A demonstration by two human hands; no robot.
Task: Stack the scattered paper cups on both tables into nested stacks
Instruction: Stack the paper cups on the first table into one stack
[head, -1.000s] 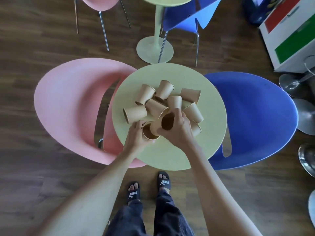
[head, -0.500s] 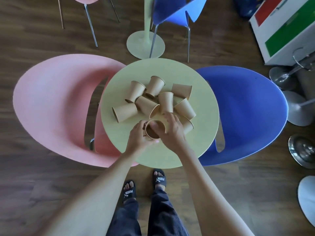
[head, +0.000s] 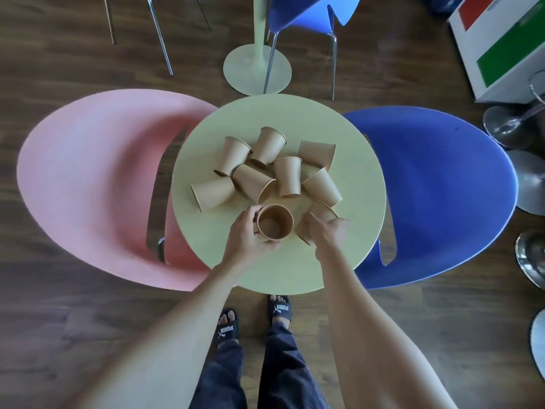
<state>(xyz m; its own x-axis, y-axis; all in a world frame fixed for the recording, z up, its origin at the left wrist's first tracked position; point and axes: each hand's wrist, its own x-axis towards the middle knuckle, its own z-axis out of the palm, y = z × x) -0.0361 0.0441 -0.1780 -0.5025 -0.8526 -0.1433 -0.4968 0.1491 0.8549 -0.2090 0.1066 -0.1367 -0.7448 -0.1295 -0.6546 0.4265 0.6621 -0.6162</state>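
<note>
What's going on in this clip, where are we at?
A person stands at a round yellow-green table gathering brown paper cups. The left hand holds an upright cup, open end up, near the table's front. The right hand reaches onto a cup lying on its side. Seven more cups lie tipped over in a loose cluster behind, not yet stacked.

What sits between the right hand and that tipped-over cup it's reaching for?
Nothing visible. The right hand is already at the lying cup near the table's front right, fingers around it. The upright stack in the left hand stands right beside it, with no cup between them.
</note>
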